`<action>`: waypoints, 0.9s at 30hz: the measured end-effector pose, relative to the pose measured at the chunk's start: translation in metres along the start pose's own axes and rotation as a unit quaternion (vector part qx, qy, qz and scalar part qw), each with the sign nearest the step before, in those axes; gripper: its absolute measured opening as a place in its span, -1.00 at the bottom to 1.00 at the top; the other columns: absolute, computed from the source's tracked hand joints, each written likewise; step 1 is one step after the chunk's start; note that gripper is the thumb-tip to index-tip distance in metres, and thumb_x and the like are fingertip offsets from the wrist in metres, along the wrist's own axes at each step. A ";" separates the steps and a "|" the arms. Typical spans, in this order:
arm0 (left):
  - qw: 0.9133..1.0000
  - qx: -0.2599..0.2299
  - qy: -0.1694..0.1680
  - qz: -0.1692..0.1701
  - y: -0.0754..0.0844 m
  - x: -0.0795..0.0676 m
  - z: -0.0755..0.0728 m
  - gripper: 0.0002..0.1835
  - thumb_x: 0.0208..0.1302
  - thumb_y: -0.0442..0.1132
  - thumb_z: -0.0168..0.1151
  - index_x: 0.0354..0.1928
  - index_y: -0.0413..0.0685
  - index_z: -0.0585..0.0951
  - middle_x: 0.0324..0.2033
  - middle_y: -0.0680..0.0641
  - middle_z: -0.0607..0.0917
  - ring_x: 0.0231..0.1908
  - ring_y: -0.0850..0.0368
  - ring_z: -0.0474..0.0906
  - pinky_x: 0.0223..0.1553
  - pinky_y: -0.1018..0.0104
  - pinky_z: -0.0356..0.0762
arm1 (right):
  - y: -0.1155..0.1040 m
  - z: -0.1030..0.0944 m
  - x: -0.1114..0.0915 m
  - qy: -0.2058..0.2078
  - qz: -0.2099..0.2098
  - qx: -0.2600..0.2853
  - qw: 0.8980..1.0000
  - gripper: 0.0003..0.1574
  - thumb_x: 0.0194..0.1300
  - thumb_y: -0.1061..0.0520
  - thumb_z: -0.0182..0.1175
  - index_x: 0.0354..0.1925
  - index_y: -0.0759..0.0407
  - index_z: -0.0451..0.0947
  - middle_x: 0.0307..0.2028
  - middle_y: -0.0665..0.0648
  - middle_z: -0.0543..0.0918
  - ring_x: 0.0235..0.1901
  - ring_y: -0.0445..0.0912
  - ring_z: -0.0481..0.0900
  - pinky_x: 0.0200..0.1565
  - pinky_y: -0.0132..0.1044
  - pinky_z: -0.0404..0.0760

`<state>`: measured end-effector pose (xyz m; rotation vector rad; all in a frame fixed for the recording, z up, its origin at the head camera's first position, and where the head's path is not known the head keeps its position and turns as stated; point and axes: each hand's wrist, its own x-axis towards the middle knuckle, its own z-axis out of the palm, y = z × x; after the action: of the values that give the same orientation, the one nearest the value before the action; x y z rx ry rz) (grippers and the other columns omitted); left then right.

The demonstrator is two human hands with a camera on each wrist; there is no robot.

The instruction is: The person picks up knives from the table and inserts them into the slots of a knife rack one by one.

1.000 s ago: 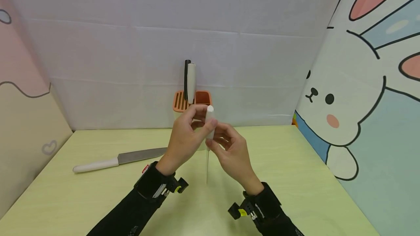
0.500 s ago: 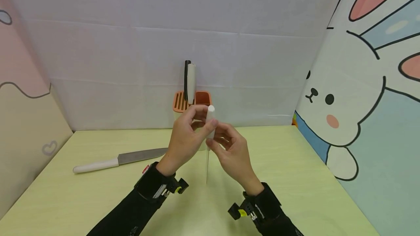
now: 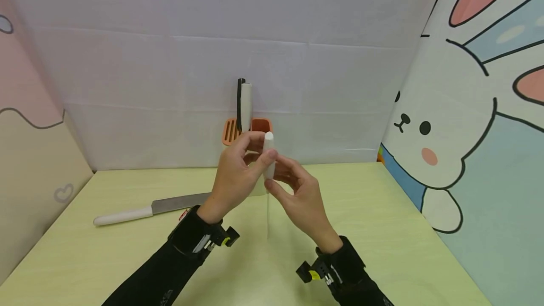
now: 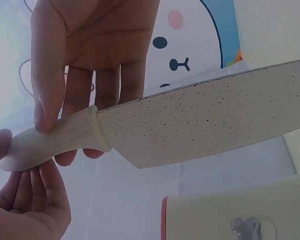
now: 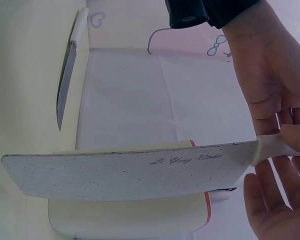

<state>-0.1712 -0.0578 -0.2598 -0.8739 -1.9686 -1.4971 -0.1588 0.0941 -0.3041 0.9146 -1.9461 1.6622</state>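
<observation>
A kitchen knife with a white handle [image 3: 268, 148] stands upright in front of me, handle up and blade down. Its broad, pale, speckled blade [image 5: 130, 175] is edge-on in the head view and carries script lettering in the right wrist view. My left hand [image 3: 233, 174] holds the butt end of the handle between thumb and fingers. Lower down, near the blade, my right hand [image 3: 303, 202] pinches the same handle. Behind the hands is a knife block [image 3: 261, 125] with an orange slotted top, its body partly hidden. Black [image 3: 240, 103] and white [image 3: 246, 105] handles stick up from it.
A second knife [image 3: 123, 216] with a white handle lies flat on the pale table [image 3: 361, 225] at the left, its tip behind my left forearm. A white sheet hangs behind the table [image 5: 20, 100]. Cartoon-printed panels flank both sides.
My left hand and the knife handle have shifted slightly left, and the blade has turned more edge-on. My right hand has hardly moved. Both hands keep their hold.
</observation>
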 end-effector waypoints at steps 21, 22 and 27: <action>0.997 0.059 0.007 0.046 0.019 0.048 -0.049 -0.74 0.31 -0.42 0.18 0.01 -0.33 0.49 -0.27 -0.15 0.60 -0.28 0.11 0.52 -0.26 0.19 0.60 | 0.042 -0.023 -0.010 -0.044 -0.039 -0.131 0.990 -0.32 0.24 0.24 0.29 0.30 0.08 0.33 0.04 0.10 0.57 0.03 -0.03 0.51 0.00 -0.04 0.56; 0.997 0.061 0.008 0.045 0.021 0.051 -0.052 -0.74 0.31 -0.41 0.17 0.02 -0.33 0.48 -0.25 -0.15 0.60 -0.26 0.12 0.52 -0.24 0.22 0.60 | 0.048 -0.025 -0.011 -0.050 -0.037 -0.142 0.988 -0.30 0.25 0.20 0.29 0.31 0.02 0.31 0.06 0.07 0.56 0.05 -0.05 0.49 0.01 -0.07 0.55; 0.996 0.078 0.016 0.039 0.028 0.067 -0.063 -0.74 0.35 -0.36 0.15 0.03 -0.31 0.48 -0.22 -0.15 0.60 -0.24 0.14 0.51 -0.24 0.35 0.57 | 0.056 -0.033 -0.015 -0.076 -0.021 -0.194 0.978 -0.26 0.29 0.07 0.28 0.36 -0.06 0.25 0.16 0.02 0.49 0.13 -0.10 0.43 0.03 -0.05 0.54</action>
<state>-0.1935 -0.1008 -0.1773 -0.8442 -1.9742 -1.2880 -0.1914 0.1335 -0.3472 0.9402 -2.2285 1.1539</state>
